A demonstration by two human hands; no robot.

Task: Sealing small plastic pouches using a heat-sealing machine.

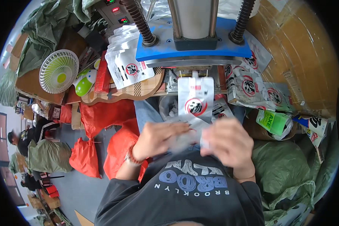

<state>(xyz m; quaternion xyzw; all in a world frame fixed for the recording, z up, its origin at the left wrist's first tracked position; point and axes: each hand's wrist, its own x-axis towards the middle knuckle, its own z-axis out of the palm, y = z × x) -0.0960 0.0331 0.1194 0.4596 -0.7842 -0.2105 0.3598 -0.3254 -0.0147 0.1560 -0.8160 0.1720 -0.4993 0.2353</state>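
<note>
Head view: one press with a flat, smooth blue metal plate (226,46), crossed by two coiled steel springs (140,22) and a pale cylinder (195,19); a dark metal bar runs along its underside. Beneath, left of the press, a thin wooden board (128,92), wavy-edged, inlaid with hatched patches; on it, a fanned stack of glossy foil pouches (129,60). Beyond, a round white lattice-caged fan (59,71). To the right, further foil pouches (248,87), creased and heaped, before brown corrugated cardboard (303,56). Below, crumpled red sacks (87,158) and a wrinkled green woven sack (280,165). Principal item: one silver pouch (196,92), oblong, flat, satin-finished, with small red print above and a bold black character in a red ring below; its upper end lies at the press opening under the bar, its body reaching toward the wearer. Between the hands, in front of it, a pale translucent pouch (182,138), blurred; whether the two touch cannot be told. Left hand (158,139): fingers bent and close together over the blurred pouch; pinch uncertain; beaded bracelet (133,159) at the wrist. Right hand (229,141): blurred, fingers curled inward beside the same pouch; grip cannot be told.
</note>
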